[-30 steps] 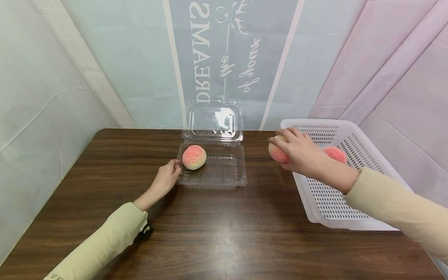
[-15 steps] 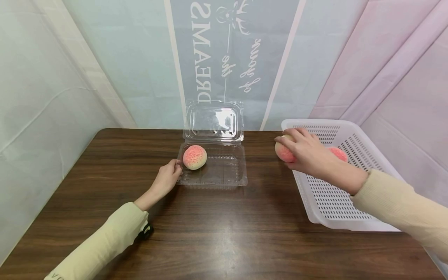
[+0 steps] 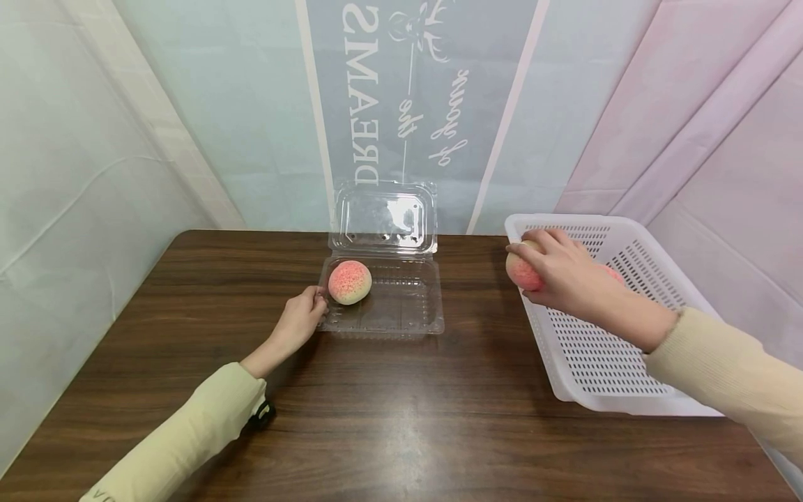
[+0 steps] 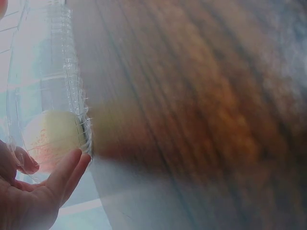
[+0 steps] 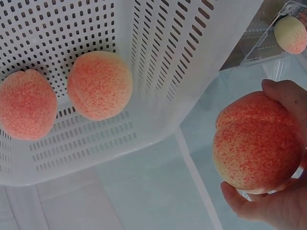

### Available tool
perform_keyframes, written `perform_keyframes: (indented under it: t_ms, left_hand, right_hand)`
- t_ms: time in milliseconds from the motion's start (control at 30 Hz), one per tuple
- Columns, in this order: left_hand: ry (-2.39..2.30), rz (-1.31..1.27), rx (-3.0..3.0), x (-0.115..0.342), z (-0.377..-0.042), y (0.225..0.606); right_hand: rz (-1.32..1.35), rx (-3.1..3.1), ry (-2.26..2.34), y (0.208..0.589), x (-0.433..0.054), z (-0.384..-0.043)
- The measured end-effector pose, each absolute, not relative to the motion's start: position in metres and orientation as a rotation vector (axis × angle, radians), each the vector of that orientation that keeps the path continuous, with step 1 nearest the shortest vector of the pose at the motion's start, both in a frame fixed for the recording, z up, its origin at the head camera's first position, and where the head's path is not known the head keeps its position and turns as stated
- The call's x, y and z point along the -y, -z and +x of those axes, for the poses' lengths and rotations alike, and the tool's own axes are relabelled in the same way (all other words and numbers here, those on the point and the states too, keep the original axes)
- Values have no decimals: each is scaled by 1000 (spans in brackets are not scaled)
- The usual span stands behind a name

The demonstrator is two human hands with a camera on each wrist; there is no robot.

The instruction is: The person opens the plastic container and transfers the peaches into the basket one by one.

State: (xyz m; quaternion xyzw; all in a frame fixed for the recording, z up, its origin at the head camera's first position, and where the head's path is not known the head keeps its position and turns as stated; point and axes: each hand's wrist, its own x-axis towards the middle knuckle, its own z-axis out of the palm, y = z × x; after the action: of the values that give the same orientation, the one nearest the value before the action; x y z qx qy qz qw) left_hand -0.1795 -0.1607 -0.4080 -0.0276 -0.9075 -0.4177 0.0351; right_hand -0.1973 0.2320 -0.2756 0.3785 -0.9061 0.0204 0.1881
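Observation:
My left hand (image 3: 301, 317) holds the left edge of a clear plastic clamshell box (image 3: 404, 307), thumb and fingers at its rim in the left wrist view. The lid (image 3: 364, 216) stands raised at the back. One pink-and-cream peach (image 3: 349, 282) lies in the box's left part. With curled fingers, my right hand (image 3: 567, 275) grips another peach (image 5: 259, 143) at the left rim of a white perforated basket (image 3: 627, 403). Inside the basket the right wrist view shows two more peaches, one near the corner (image 5: 100, 86) and one beside it (image 5: 28, 105); my right hand mostly hides them in the head view.
A dark wood table (image 3: 401, 418) carries the box and basket. Behind it hangs a printed cloth backdrop (image 3: 251, 104), close to the lid. A small black device (image 3: 262, 415) shows at the left sleeve.
My right hand has moved right with its peach, from beside the basket to its left rim, covering more of the peaches inside. The left hand and box stay in place.

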Motion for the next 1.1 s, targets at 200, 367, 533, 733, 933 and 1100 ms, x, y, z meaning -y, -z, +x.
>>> perform_keyframes:
  t_ms: [200, 367, 533, 733, 933, 1100]
  left_hand:
    - [1282, -82, 2795, 161, -180, 409]
    - [1285, -80, 2789, 162, -180, 409]
    - [1307, -85, 2780, 162, -179, 408]
    - [1297, -87, 2789, 162, -180, 408]
    - [1270, -84, 2785, 162, -180, 407]
    - [1264, -90, 2788, 162, -180, 408]
  right_hand:
    - [1043, 2601, -39, 275, -237, -196]
    - [1070, 2548, -73, 276, -242, -197]
    - [1082, 2516, -104, 278, -248, -199]
    - [1006, 2560, -103, 279, -255, -200]
    - [955, 2592, -84, 279, -260, -202]
    - [959, 2601, -108, 280, -266, -204]
